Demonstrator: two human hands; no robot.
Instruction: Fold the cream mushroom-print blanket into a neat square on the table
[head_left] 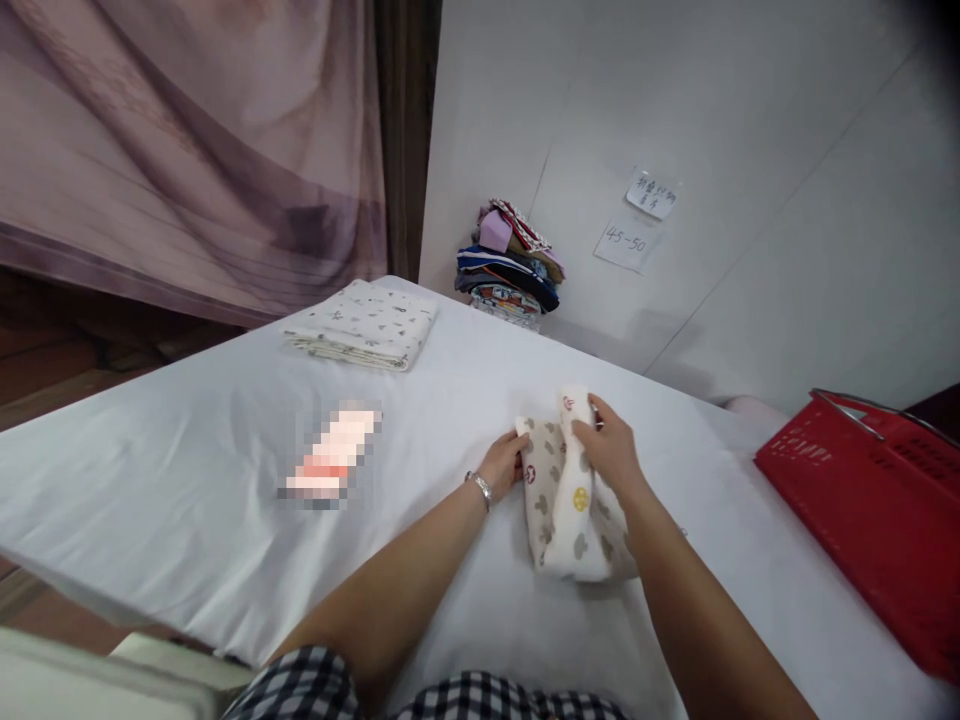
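Observation:
A cream cloth point(579, 545) printed with grey, red and yellow mushroom-like shapes is partly folded over the white-covered table in front of me. My left hand point(504, 462), with a bracelet at the wrist, pinches the cloth's left upper corner. On the other side, my right hand point(609, 440) grips a raised, folded-over edge between thumb and fingers. The cloth's lower right part is hidden behind my right forearm.
A folded white patterned cloth point(367, 325) lies at the table's far left, and a blurred-out phone-like object point(334, 455) lies nearer. A red basket point(862, 520) stands at the right. Stacked folded fabrics point(510, 265) sit beyond the table point(450, 380), by the wall with paper notes point(628, 245).

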